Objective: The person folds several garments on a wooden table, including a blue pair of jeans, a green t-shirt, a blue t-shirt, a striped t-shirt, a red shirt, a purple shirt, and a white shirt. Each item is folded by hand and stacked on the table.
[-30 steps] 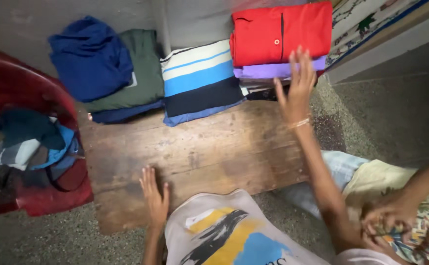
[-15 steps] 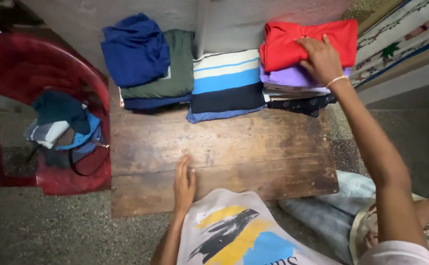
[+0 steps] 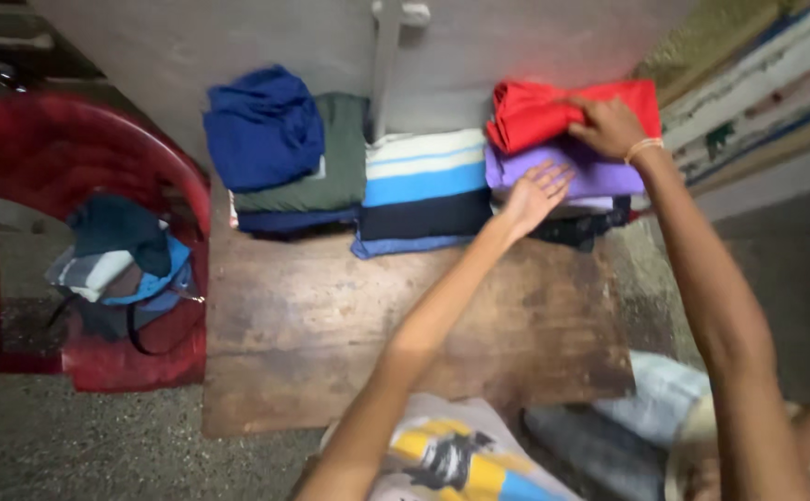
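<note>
A: Right hand (image 3: 609, 125) up top, fingers closed on the folded red cloth garment (image 3: 539, 111), gripping its front edge. It sits on the stack at the far right of the worn brown wooden table (image 3: 331, 325).

B: And the left hand (image 3: 535, 190)?

A: Flat, fingers spread, pressing the folded purple garment (image 3: 599, 176) directly under the red one. Holding nothing.

B: Rest of the row?

A: Blue, white & black striped folded shirt (image 3: 423, 190) just beside the stack, then a dark green folded garment (image 3: 321, 167) w/ a crumpled royal-blue cloth (image 3: 261, 125) on it. Red plastic chair (image 3: 62, 186) at left, clothes piled on the seat.
</note>
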